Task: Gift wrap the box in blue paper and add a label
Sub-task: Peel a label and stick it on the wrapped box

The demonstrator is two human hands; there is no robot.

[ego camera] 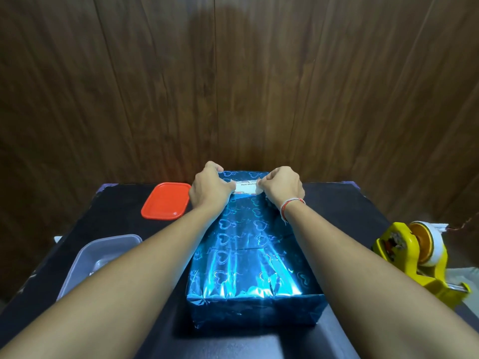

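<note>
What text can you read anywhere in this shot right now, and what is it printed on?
"Best Wishe": black print on the white label at the far end of the blue wrapped box; the right hand covers the word's end, the left hand holds the other end.
Small red marks along the label's edges: too blurred to read.
Yellow tape dispenser, red lid, clear tray: no readable text.
</note>
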